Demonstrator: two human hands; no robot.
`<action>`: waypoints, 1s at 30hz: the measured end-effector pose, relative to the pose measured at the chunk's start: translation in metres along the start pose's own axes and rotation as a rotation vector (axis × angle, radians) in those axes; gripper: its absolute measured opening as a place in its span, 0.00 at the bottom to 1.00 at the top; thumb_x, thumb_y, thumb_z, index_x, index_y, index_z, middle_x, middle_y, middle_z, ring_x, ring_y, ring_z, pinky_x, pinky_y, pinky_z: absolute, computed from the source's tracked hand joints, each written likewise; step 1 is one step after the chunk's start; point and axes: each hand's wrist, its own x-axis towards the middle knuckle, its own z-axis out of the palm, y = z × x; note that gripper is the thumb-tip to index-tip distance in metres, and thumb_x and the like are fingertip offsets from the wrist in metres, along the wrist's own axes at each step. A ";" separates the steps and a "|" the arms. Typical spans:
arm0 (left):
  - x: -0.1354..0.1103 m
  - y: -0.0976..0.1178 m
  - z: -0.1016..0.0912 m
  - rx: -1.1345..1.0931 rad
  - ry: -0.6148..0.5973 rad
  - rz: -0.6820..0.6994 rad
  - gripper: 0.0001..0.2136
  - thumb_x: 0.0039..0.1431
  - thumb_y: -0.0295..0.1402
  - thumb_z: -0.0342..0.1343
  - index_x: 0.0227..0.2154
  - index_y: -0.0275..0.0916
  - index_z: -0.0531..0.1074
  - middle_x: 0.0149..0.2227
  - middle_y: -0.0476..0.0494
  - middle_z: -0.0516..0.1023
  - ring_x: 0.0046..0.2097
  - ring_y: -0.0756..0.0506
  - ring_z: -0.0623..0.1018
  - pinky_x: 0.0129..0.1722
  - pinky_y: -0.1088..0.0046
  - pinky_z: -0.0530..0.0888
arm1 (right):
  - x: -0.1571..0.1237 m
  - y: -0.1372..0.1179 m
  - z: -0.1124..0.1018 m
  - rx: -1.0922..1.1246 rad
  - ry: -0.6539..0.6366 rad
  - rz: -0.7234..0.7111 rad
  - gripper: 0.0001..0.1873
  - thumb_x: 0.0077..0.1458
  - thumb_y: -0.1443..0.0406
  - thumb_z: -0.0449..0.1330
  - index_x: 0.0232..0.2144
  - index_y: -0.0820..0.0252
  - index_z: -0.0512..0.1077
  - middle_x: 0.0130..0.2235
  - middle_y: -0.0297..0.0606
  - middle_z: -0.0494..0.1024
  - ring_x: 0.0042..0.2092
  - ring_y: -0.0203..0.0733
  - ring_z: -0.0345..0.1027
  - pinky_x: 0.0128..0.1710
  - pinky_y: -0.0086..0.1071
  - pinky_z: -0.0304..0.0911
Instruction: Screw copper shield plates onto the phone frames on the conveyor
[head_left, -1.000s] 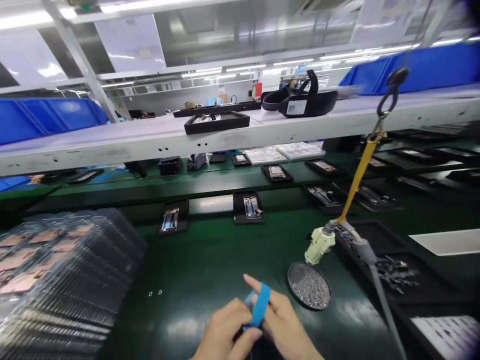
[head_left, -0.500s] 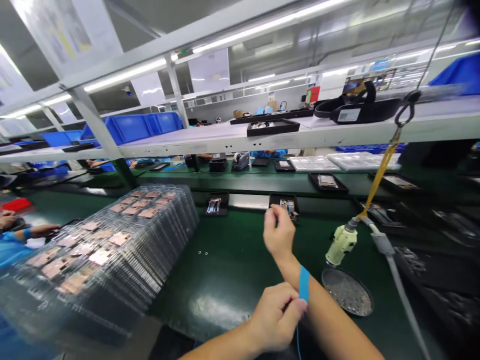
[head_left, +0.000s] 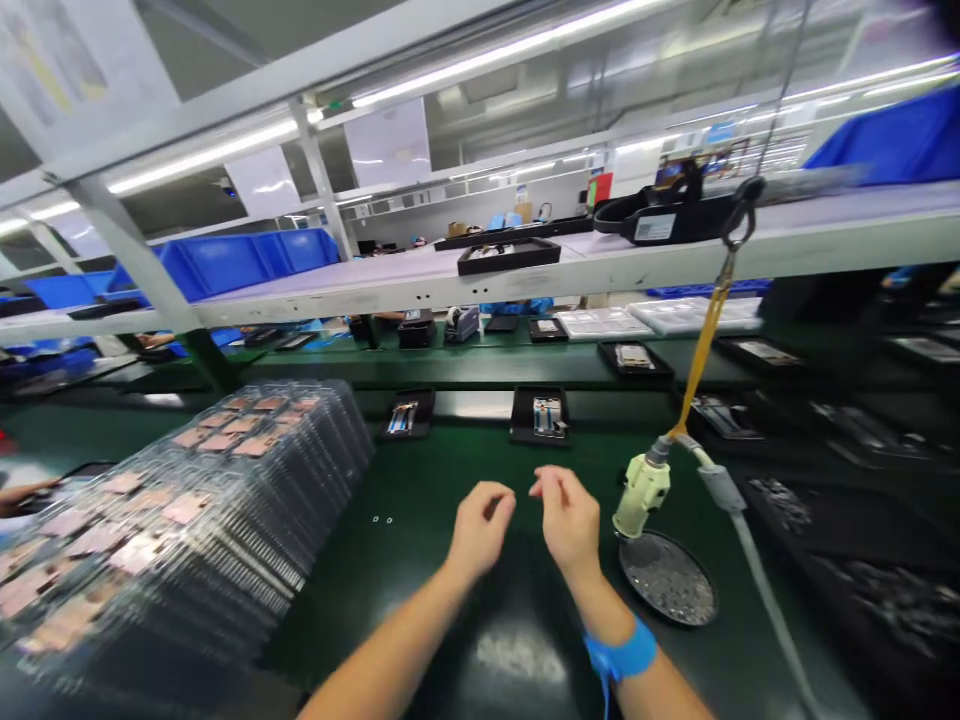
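My left hand [head_left: 480,528] and my right hand [head_left: 570,518] hang side by side above the green bench mat [head_left: 450,570], holding nothing, fingers loosely curled. A blue anti-static wrist strap [head_left: 622,652] circles my right wrist, its thin cord trailing down. Nearest my right hand is a pale yellow electric screwdriver [head_left: 643,495], hanging on a yellow balancer cord beside a round metal dish of screws [head_left: 667,578]. Beyond my hands, a black tray [head_left: 538,416] holds a phone frame. A tall stack of clear trays [head_left: 187,510] with copper-coloured pieces stands to my left.
Another black tray [head_left: 405,414] sits on the mat. Black trays of screws [head_left: 784,505] lie to the right. Overhead runs a white shelf [head_left: 420,295] bearing a black tray and blue bins [head_left: 225,262]. A co-worker's hand [head_left: 22,495] shows at far left.
My left hand has let go of the strap, which now sits fastened on my right wrist. My right arm has drawn back, and both hands have come together above the mat.
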 end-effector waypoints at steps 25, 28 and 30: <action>-0.133 -0.030 -0.011 0.242 -0.257 -0.070 0.13 0.59 0.30 0.62 0.47 0.39 0.78 0.64 0.32 0.69 0.69 0.29 0.64 0.66 0.39 0.63 | -0.047 -0.021 -0.022 -0.249 0.045 -0.211 0.13 0.67 0.62 0.54 0.36 0.60 0.76 0.30 0.38 0.77 0.31 0.35 0.72 0.34 0.28 0.68; -0.145 0.008 0.009 -0.205 -0.327 -0.348 0.26 0.56 0.40 0.65 0.57 0.35 0.73 0.53 0.32 0.78 0.54 0.37 0.78 0.56 0.56 0.75 | -0.036 -0.020 0.006 -0.339 0.028 -0.332 0.16 0.66 0.61 0.52 0.34 0.61 0.77 0.30 0.39 0.78 0.32 0.36 0.73 0.37 0.30 0.69; -0.147 0.022 0.020 -0.403 -0.330 -0.505 0.25 0.54 0.42 0.65 0.51 0.31 0.75 0.44 0.35 0.81 0.43 0.43 0.80 0.46 0.66 0.77 | -0.036 -0.023 0.022 -0.315 -0.016 -0.353 0.16 0.64 0.60 0.53 0.33 0.61 0.77 0.30 0.40 0.79 0.33 0.38 0.73 0.37 0.31 0.69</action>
